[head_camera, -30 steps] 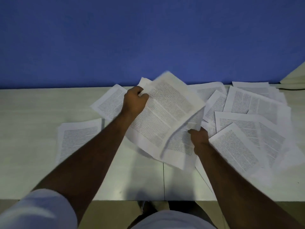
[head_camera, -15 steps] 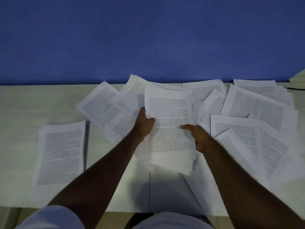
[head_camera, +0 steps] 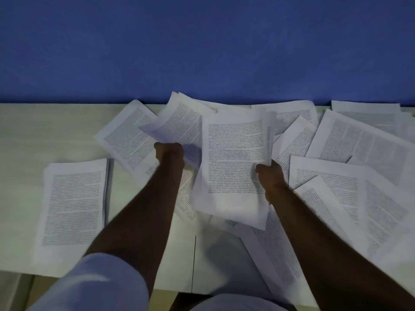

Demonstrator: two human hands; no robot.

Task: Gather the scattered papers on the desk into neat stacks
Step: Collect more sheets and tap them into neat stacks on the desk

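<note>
1. Up above the middle of the desk [head_camera: 27, 135], both bare hands are closed on printed paper.
2. The left hand [head_camera: 169, 153] is clenched in a fist around the near corner of a curled sheet [head_camera: 179, 124], which bends up and away toward the far left.
3. The right hand [head_camera: 269, 173] pinches the right edge of a held bundle [head_camera: 235, 158], thumb on the printed face and fingers behind; the bundle is lifted off the desk, text facing the camera.
4. How many sheets the bundle has is hard to tell, though extra edges seem to show along its right side and near end.
5. A squared stack [head_camera: 74, 205] lies flat at the near left of the desk, apart from the rest.
6. Just beyond it, a tilted page [head_camera: 128, 140] lies on the desk, partly under the curled sheet and the left wrist.
7. Loose pages [head_camera: 359, 153] overlap at many angles across the right half of the desk, reaching from the near edge to the blue wall [head_camera: 202, 46].
8. One long page [head_camera: 276, 254] runs under the right forearm toward the near edge.
9. A pale sleeve [head_camera: 96, 286] covers the left upper arm at the bottom of the view.
</note>
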